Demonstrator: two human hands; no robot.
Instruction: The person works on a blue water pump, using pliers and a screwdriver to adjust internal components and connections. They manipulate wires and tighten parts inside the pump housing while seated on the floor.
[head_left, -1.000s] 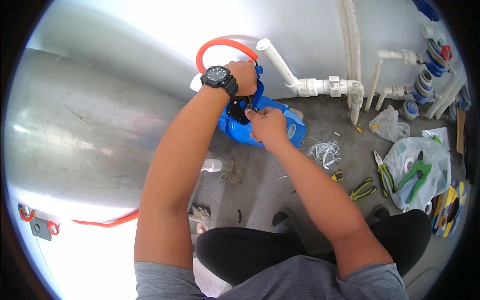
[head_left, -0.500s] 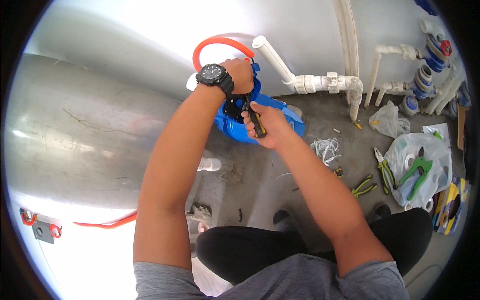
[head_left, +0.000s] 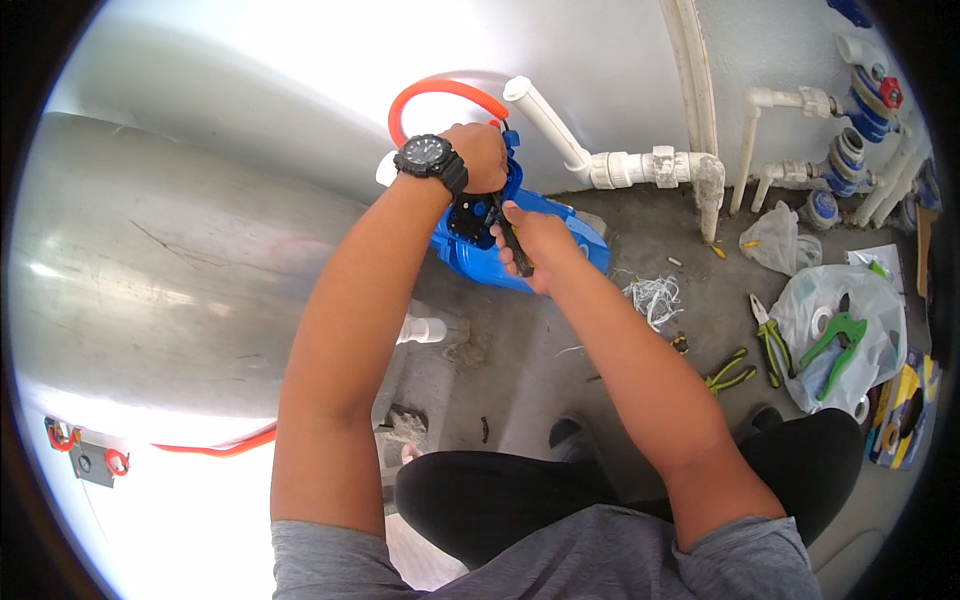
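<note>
A blue pump-like unit [head_left: 480, 266] sits on the floor by the wall, its black inner part [head_left: 467, 218] exposed. My left hand [head_left: 480, 155], with a black watch on the wrist, is at the far side of this opening. Its fingers are bent down and closed, and whatever they grip is hidden behind the hand. My right hand [head_left: 540, 243] is wrapped around a slim black-handled tool [head_left: 517, 250] that points up toward the left hand's fingers. The tool's tip is lost among the dark parts, so its exact kind does not show.
An orange corrugated hose [head_left: 430, 88] arches behind the unit. White pipe [head_left: 630, 168] runs along the wall to blue meters [head_left: 845, 170]. A large metal tank [head_left: 170, 270] stands left. At right lie pliers [head_left: 770, 340], green pipe cutters [head_left: 838, 345], a plastic bag [head_left: 880, 300] and white string [head_left: 655, 300].
The tool's handle has turned slightly in my right hand, and its yellow marking shows less. My left hand stays at the unit; the whole view has shifted a little.
</note>
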